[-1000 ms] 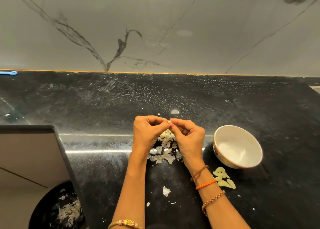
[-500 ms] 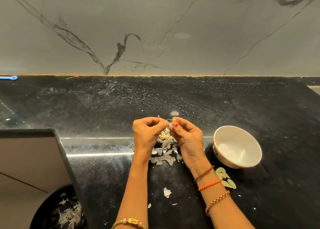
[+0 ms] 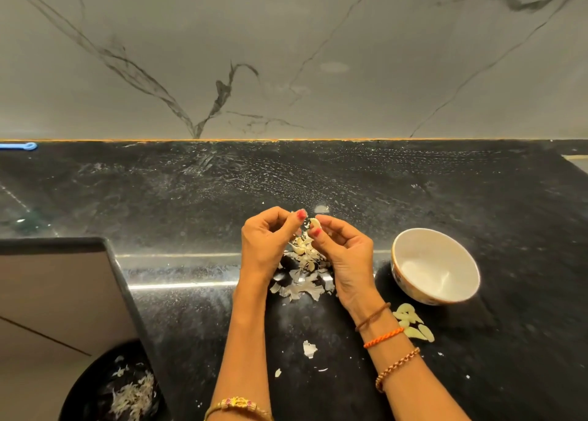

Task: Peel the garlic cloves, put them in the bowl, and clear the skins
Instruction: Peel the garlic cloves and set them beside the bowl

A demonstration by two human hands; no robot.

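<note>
Just past the middle of the polished black stone desk (image 3: 413,191), the right hand (image 3: 345,255) pinches a small pale garlic clove (image 3: 314,221) between thumb and forefinger, its other fingers curled in. The left hand (image 3: 267,239), at nine o'clock from the clove and almost touching it, has its thumb and fingers curled together on a thin flake of papery skin at the clove's edge; how much it holds is too small to tell. Directly beneath both hands lies a loose heap of skins (image 3: 302,280), white, dry and ragged. A few more flakes lie at six o'clock from the heap, between the forearms. At three o'clock from the hands sits a round, glossy white bowl (image 3: 436,266) with a thin gold rim, its inside smooth and bare. Just beside it at seven o'clock, a small cluster of peeled cloves (image 3: 412,323) rests on the desk, pale yellow, smooth and crescent-shaped. At the lower left, below the desk edge, a dark round bin (image 3: 105,389) holds more shredded white skins. Behind the desk rises a grey wall (image 3: 286,54) with dark marble veins.
</note>
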